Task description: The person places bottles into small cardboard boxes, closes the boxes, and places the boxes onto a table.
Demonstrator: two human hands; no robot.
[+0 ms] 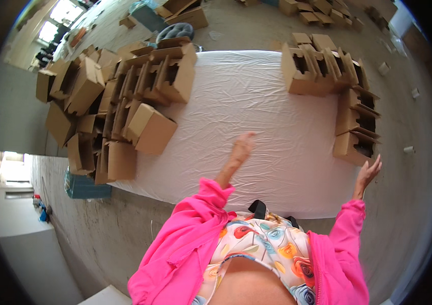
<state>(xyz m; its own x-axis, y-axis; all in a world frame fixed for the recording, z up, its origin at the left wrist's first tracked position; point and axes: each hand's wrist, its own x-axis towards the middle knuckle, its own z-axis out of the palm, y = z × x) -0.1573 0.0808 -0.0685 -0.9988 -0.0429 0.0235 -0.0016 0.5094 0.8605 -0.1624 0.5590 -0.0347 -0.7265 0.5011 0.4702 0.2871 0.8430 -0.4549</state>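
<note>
My left hand (243, 147) is over the middle of a table covered with a wrinkled white sheet (256, 112). It is slightly blurred, with its fingers stretched out and nothing visible in it. At the table's right edge, my right hand (368, 173) has its fingers spread, right by the near corner of an open brown cardboard box (350, 147); I cannot tell whether they touch. That box is the nearest in a line of open-topped boxes running back along the right edge. Farther back, more boxes (305, 76) stand packed side by side.
Many brown cardboard boxes (122, 160) crowd the left side, some tilted, with one box (152, 129) leaning inward. A round tufted grey stool (175, 32) stands beyond the far edge. Small white rolls (409, 150) lie on the floor at right. A teal crate (87, 185) is at left.
</note>
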